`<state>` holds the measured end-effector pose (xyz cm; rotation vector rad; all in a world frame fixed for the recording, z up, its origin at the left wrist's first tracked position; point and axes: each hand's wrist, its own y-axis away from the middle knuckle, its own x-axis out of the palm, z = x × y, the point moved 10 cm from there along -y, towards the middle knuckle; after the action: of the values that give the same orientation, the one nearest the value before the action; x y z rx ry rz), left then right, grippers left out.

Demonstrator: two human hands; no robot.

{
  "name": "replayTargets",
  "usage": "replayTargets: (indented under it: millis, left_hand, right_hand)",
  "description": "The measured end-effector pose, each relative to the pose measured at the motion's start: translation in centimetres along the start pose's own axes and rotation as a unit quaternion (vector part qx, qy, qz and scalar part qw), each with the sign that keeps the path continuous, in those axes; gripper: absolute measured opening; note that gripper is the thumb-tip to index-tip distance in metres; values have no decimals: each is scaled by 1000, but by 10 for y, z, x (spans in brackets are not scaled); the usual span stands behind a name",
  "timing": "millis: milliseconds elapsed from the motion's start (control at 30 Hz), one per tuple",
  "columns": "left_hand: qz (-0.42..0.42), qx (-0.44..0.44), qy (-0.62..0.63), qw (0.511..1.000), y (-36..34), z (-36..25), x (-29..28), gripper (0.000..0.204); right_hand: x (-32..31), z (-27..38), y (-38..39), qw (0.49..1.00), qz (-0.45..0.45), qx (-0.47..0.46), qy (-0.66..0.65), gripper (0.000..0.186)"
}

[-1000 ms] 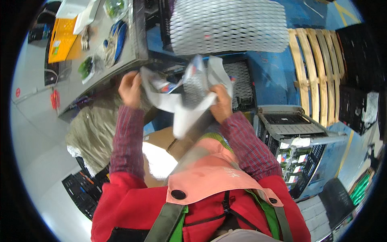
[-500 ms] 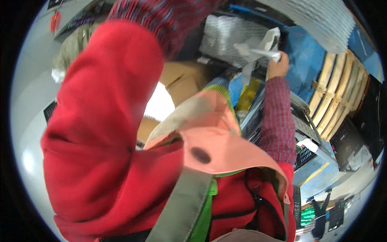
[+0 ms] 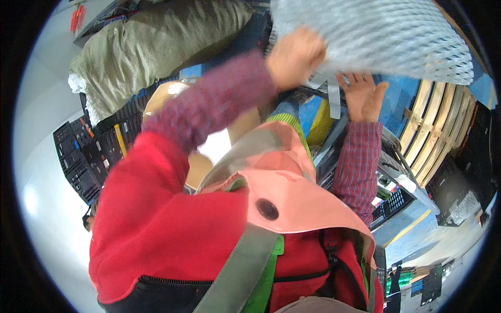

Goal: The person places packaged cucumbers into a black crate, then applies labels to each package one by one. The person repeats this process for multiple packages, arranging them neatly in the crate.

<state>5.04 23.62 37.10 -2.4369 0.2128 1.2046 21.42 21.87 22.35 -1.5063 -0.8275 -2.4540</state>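
Note:
My left hand (image 3: 297, 57) reaches in from the left beside the near-left edge of a sheet of bubble wrap (image 3: 376, 36). It is blurred, with its fingers curled; what they hold, if anything, is hidden. Fingers apart, my right hand (image 3: 364, 99) is open at the near edge of the wrap, and I see nothing held in it. A pale strip (image 3: 334, 98), like tape, hangs between the two hands. Under the wrap, what lies on the blue surface is mostly hidden.
A filled greenish sack (image 3: 156, 41) lies at the far left, by black panels (image 3: 78, 161). An open cardboard box (image 3: 201, 169) is below my left arm. On the right stand a wooden pallet (image 3: 436, 128) and a blue surface (image 3: 399, 99).
My left arm has swung down and inward, bringing the hand into view and uncovering the sack. My right hand no longer holds the white strip and has spread its fingers. The bubble wrap covers more.

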Motion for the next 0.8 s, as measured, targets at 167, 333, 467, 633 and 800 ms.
replayTargets:
  millis: [167,333,467,633,800]
  left_hand:
    - [74,-139,168,973,103,-91,18,12]
    - [6,-184,271,945,167,-119,23,13]
    - [-246,-406,8,880,312,-1,-44,16]
    - [-140,-697,-122,692,576,151,-21,28]
    - [217,-664,-119,706,649,199,111,40]
  right_hand:
    - [7,32,85,967,-152,-112,168,63]
    - [-9,72,194,896,-267,-198,292,41]
    - [-25,116,285,842,-317,-229,373,49]
    - [-44,146,381,867,-305,-311,243,50]
    - [-92,181,488,844,-396,-298,204,48]
